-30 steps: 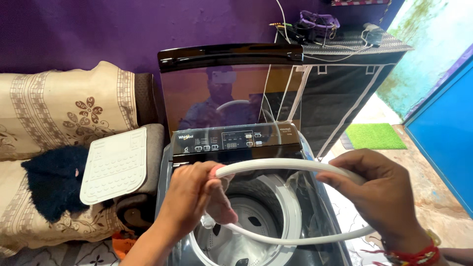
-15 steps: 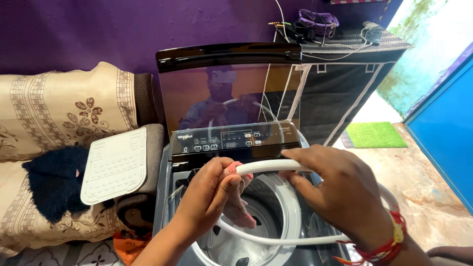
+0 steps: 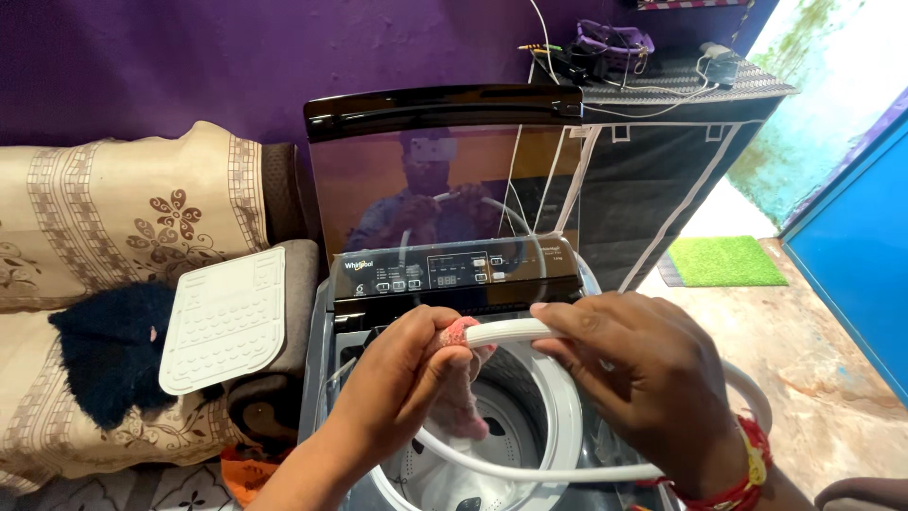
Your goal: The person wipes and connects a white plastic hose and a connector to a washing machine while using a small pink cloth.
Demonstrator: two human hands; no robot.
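My left hand (image 3: 402,374) pinches a small pink cloth (image 3: 461,333) against the end of a white hose (image 3: 511,330). My right hand (image 3: 643,378) grips the same hose just right of the cloth. The hose loops down and across the open drum (image 3: 539,416) of a top-loading washing machine. Its dark glass lid (image 3: 445,180) stands raised behind the control panel (image 3: 454,272). Both hands hover over the drum opening.
A sofa with patterned beige cushions (image 3: 123,218) sits to the left, with a white perforated panel (image 3: 224,317) and a dark blue fuzzy cloth (image 3: 109,350) on it. A black fabric cabinet (image 3: 662,161) stands behind on the right. A green mat (image 3: 724,260) lies on the floor.
My right hand slid left along the hose toward my left hand. The left hand now presses the pink cloth to the hose end.
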